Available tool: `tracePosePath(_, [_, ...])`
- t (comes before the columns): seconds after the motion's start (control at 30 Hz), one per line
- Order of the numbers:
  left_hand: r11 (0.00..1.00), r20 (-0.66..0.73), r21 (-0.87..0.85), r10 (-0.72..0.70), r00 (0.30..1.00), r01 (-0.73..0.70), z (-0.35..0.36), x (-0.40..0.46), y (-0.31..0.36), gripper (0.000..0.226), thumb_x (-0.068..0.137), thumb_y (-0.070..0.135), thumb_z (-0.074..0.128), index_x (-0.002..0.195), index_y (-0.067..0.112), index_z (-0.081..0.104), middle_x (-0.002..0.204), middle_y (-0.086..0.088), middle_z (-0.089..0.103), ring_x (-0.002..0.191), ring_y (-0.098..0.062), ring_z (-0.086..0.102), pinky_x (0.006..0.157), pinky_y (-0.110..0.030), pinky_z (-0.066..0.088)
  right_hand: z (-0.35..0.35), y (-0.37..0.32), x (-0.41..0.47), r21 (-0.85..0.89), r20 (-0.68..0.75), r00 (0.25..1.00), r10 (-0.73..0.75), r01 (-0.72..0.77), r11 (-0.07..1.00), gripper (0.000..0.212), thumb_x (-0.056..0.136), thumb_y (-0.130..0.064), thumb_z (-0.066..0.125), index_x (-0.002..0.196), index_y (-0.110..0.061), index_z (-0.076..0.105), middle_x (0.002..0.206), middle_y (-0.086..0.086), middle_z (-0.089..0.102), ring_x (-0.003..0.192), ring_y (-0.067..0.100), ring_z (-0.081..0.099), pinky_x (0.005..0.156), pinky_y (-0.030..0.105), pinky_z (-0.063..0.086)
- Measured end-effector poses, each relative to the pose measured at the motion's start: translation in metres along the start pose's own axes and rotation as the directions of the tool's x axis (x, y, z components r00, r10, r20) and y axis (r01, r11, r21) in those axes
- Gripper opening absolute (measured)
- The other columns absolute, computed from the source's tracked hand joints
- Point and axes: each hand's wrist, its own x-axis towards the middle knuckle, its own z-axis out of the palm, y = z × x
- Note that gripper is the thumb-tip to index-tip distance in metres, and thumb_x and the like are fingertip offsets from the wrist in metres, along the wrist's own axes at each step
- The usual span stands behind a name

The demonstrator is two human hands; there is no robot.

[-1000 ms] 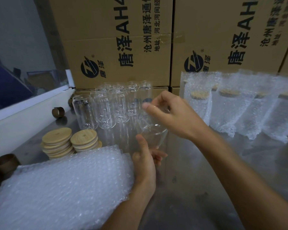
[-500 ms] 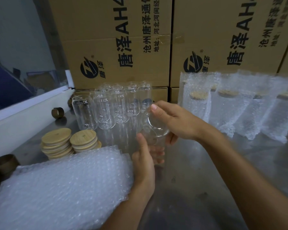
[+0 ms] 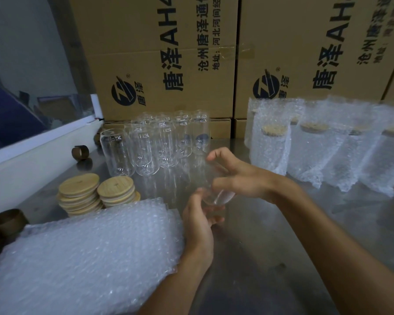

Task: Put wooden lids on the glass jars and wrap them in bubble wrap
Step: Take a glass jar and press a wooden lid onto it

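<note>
One clear glass jar point(image 3: 216, 197) without a lid is tilted just above the steel table point(image 3: 259, 246), between both hands. My right hand point(image 3: 237, 176) curls round its upper part from the right. My left hand point(image 3: 198, 221) grips its lower end, thumb on top and fingers beneath. Several empty glass jars point(image 3: 155, 144) stand in a cluster behind. Two stacks of round wooden lids point(image 3: 79, 186) point(image 3: 115, 186) sit to the left. A pile of bubble wrap sheets point(image 3: 84, 253) lies at the near left, touching my left wrist.
Several lidded jars in bubble wrap point(image 3: 271, 144) stand in a row at the right. Large cardboard boxes point(image 3: 164, 53) wall off the back. Brown tape cores point(image 3: 80, 153) point(image 3: 7, 221) lie by a white ledge point(image 3: 32, 160) at the left.
My right hand has brought the jar down and nearer, away from the jar cluster, and tilted it. My left hand has closed on its lower end.
</note>
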Motion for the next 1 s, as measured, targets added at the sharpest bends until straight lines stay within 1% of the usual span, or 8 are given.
tracePosePath(0.13, [0.999, 0.055, 0.019, 0.047, 0.997, -0.048, -0.001, 0.0, -0.004, 0.021, 0.093, 0.037, 0.052, 0.089, 0.023, 0.068, 0.069, 0.007, 0.07, 0.063, -0.017, 0.065, 0.052, -0.026, 0.048, 0.002, 0.01, 0.004, -0.059, 0.014, 1.0, 0.008, -0.007, 0.998, 0.097, 0.083, -0.006, 0.075, 0.153, -0.037, 0.015, 0.159, 0.009, 0.033, 0.132, 0.015, 0.049, 0.09, 0.027, 0.058])
tracePosePath(0.3, [0.994, 0.112, 0.044, 0.093, 0.989, -0.099, -0.002, 0.0, -0.004, 0.043, 0.069, 0.049, 0.056, 0.105, 0.029, 0.068, 0.082, -0.001, 0.073, 0.074, -0.021, 0.067, 0.053, -0.027, 0.049, 0.006, 0.022, 0.011, -0.051, -0.052, 0.999, -0.007, 0.004, 0.999, 0.117, 0.076, -0.002, 0.081, 0.157, -0.039, 0.006, 0.141, 0.01, 0.054, 0.123, 0.025, 0.063, 0.101, 0.046, 0.054])
tracePosePath(0.4, [0.996, 0.101, 0.027, 0.085, 0.991, -0.088, -0.001, -0.002, -0.002, 0.036, 0.087, 0.045, 0.053, 0.121, 0.043, 0.064, 0.098, -0.004, 0.075, 0.079, -0.02, 0.069, 0.052, -0.026, 0.05, 0.009, 0.032, 0.017, 0.087, -0.082, 0.996, -0.042, 0.049, 0.995, 0.112, 0.076, 0.004, 0.082, 0.157, -0.031, 0.011, 0.112, 0.01, 0.071, 0.104, 0.027, 0.071, 0.079, 0.039, 0.06])
tracePosePath(0.5, [0.996, 0.088, 0.037, 0.083, 0.993, -0.087, 0.0, -0.005, 0.001, 0.056, 0.091, 0.061, 0.053, 0.136, 0.028, 0.058, 0.11, -0.004, 0.073, 0.093, -0.025, 0.072, 0.052, -0.026, 0.05, 0.015, 0.038, 0.022, 0.201, -0.183, 0.982, -0.037, 0.074, 0.977, 0.083, 0.083, -0.021, 0.084, 0.145, -0.028, 0.029, 0.089, -0.005, 0.074, 0.077, 0.016, 0.074, 0.059, 0.028, 0.056])
tracePosePath(0.63, [0.975, 0.131, 0.158, 0.137, 0.982, -0.157, 0.003, -0.009, 0.002, 0.087, 0.076, 0.068, 0.061, 0.153, 0.038, 0.033, 0.123, 0.005, 0.07, 0.103, -0.017, 0.071, 0.056, -0.028, 0.05, 0.02, 0.044, 0.03, 0.269, -0.32, 0.947, 0.024, 0.066, 0.961, 0.049, 0.095, -0.061, 0.053, 0.13, -0.026, 0.049, 0.089, -0.01, 0.073, 0.076, 0.005, 0.072, 0.06, 0.026, 0.055])
tracePosePath(0.77, [0.975, 0.121, 0.146, 0.15, 0.981, -0.167, 0.003, -0.01, 0.0, 0.077, 0.085, 0.048, 0.07, 0.153, 0.038, 0.033, 0.118, 0.007, 0.071, 0.095, -0.022, 0.073, 0.055, -0.028, 0.049, 0.021, 0.048, 0.033, 0.319, -0.342, 0.939, 0.038, 0.078, 0.945, 0.04, 0.097, -0.056, 0.055, 0.122, -0.025, 0.054, 0.102, -0.003, 0.07, 0.079, 0.004, 0.07, 0.068, 0.026, 0.053])
tracePosePath(0.9, [0.971, 0.152, 0.131, 0.181, 0.972, -0.201, 0.004, -0.012, -0.002, 0.07, 0.079, 0.041, 0.065, 0.145, 0.045, 0.038, 0.118, 0.008, 0.071, 0.093, -0.023, 0.073, 0.051, -0.026, 0.047, 0.019, 0.039, 0.027, 0.463, -0.377, 0.926, -0.006, 0.194, 0.865, 0.066, 0.078, -0.054, 0.073, 0.13, -0.025, 0.046, 0.117, -0.005, 0.066, 0.084, 0.004, 0.073, 0.065, 0.021, 0.056])
tracePosePath(1.0, [0.969, 0.173, 0.108, 0.201, 0.964, -0.221, 0.004, -0.012, -0.003, 0.067, 0.08, 0.041, 0.061, 0.142, 0.045, 0.037, 0.119, 0.008, 0.07, 0.094, -0.022, 0.072, 0.051, -0.029, 0.046, 0.019, 0.032, 0.023, 0.413, -0.395, 0.917, -0.061, 0.236, 0.88, 0.069, 0.074, -0.063, 0.064, 0.131, -0.028, 0.047, 0.125, 0.008, 0.064, 0.091, 0.011, 0.072, 0.062, 0.021, 0.057])
